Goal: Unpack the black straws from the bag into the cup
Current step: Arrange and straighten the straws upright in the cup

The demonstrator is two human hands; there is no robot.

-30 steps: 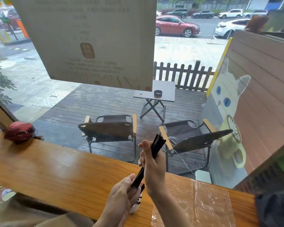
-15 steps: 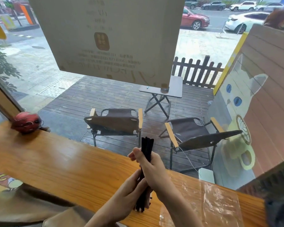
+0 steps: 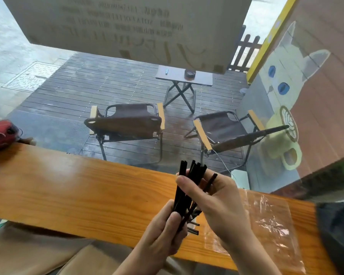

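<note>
- The left hand (image 3: 163,233), nearest at about 6 o'clock, has its fingers curled round the lower ends of the black straws (image 3: 187,193); I judge it steadies the bundle from below so none slide out.
- The right hand (image 3: 216,201), just past it towards 5 o'clock, wraps the upper half of the same bundle, thumb across the front. The tops fan apart and one straw strays to the right, so the hold looks like a gathering and squaring of the ends.
- The straws are in the air over the near edge of the wooden desk (image 3: 68,191), clear of any container.
- The clear plastic bag (image 3: 266,221) lies flat on the desk at 4 o'clock, beside the right wrist; it looks empty, though glare hides part of it.
- No cup shows anywhere in view.
- A red helmet-like thing (image 3: 2,132) sits at the desk's far end, 9 o'clock.
</note>
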